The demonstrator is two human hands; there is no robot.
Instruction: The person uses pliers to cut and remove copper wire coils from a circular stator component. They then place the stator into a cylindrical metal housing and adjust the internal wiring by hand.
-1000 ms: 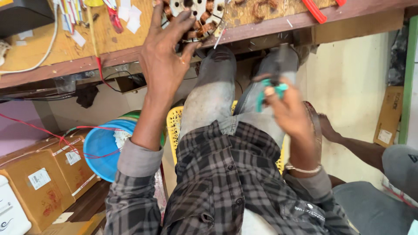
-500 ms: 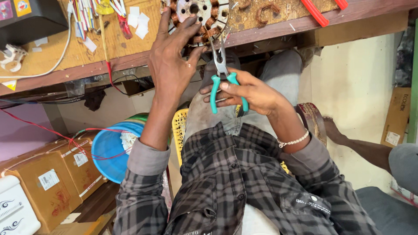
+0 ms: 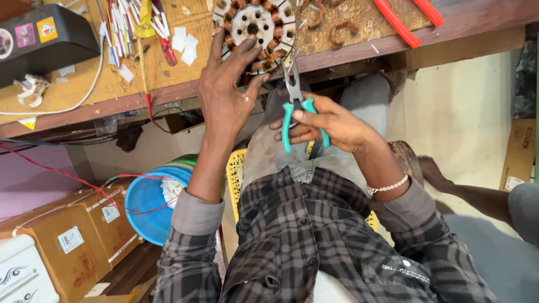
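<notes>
A round motor stator (image 3: 255, 28) wound with copper coils lies on the wooden workbench (image 3: 168, 78), right at its near edge, about midway along the part in view. The left hand (image 3: 224, 95) rests on it with fingers spread open, the fingertips pressing on the stator's near rim and coils while the palm hangs off the bench edge. Just right of that hand, the right hand (image 3: 331, 120) is closed around the teal handles of a pair of needle-nose pliers (image 3: 295, 95), whose metal nose points up and reaches the stator's right near side at the bench edge; whether the tips pinch a wire cannot be told. On the bench to the right of the stator lie bent rusty pieces (image 3: 342, 31) and, toward the far right corner, red-handled tools (image 3: 404, 22). Left of the stator sit white paper scraps (image 3: 182, 45), a bundle of coloured wires (image 3: 126, 22), and a black box (image 3: 45, 39) near the left end. Below the bench, a blue bucket (image 3: 149, 202) and brown cardboard cartons (image 3: 73, 241) stand on the left, and another person's bare foot (image 3: 435, 171) shows at the right.
</notes>
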